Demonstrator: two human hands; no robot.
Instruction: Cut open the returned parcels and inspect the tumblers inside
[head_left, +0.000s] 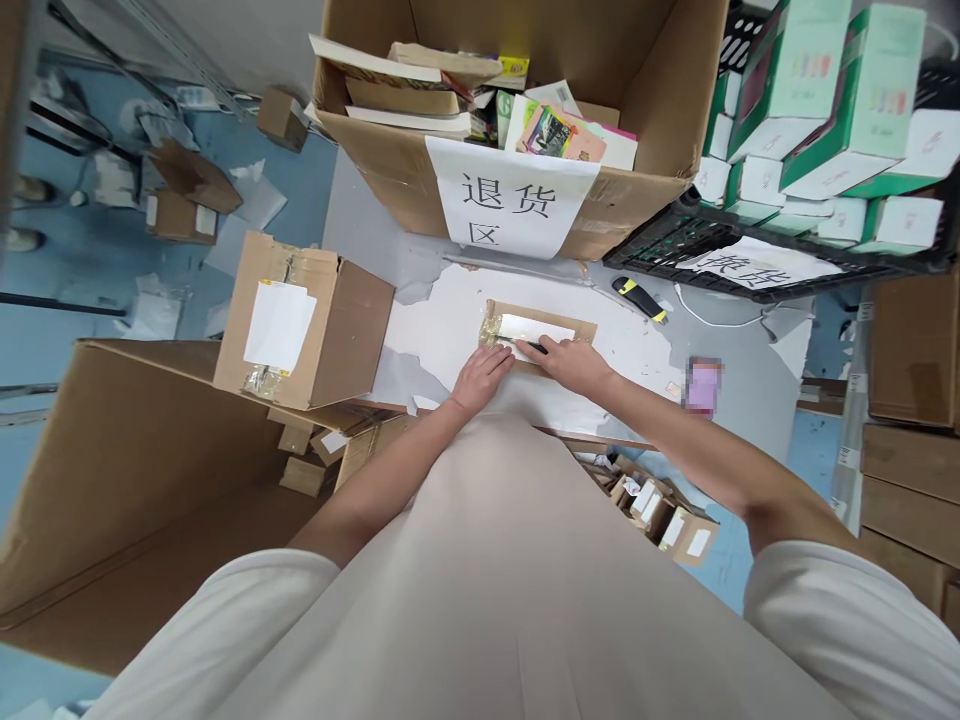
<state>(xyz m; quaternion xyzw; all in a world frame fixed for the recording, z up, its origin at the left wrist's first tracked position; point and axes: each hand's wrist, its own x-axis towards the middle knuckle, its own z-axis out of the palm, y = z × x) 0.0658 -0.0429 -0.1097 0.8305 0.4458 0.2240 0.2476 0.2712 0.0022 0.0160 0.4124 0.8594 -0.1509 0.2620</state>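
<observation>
A small flat cardboard box [586,330] with a white label [536,326] and clear tape at its left end lies on the worktable. My left hand [482,376] rests at its near left edge, fingers stretched out and laid flat. In my right hand [574,364] is a slim dark tool [534,346], pointing left across the label towards the taped end. Its tip is too fine to make out. Behind the box, to the right, lies a black and yellow box cutter [639,299], touched by neither hand.
A large carton [390,190] of books and packets stands at the back. Right of it, a black crate [660,235] holds green-white boxes. A taped carton [352,325] sits left, beside a big open box [142,470]. A pixelated purple item [703,386] lies right.
</observation>
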